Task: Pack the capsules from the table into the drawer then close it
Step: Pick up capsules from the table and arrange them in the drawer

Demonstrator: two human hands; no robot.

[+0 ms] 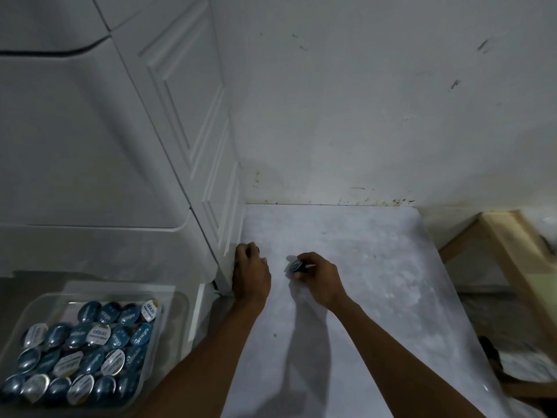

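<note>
A clear plastic drawer (177,300) stands pulled out at the lower left, holding several blue and white coffee capsules (90,342). On the pale table (376,267) my right hand (319,274) is closed around a dark blue capsule (296,265), its lid tilted to the left. My left hand (250,273) rests at the table's left edge against the white cabinet side, fingers curled; something dark shows at its fingertips, but what it is stays hidden.
A white plastic drawer unit (90,146) fills the left side above the open drawer. A white panelled cabinet (196,116) rises beside the table. A stained wall (376,101) runs behind, and a wooden frame (506,251) stands to the right.
</note>
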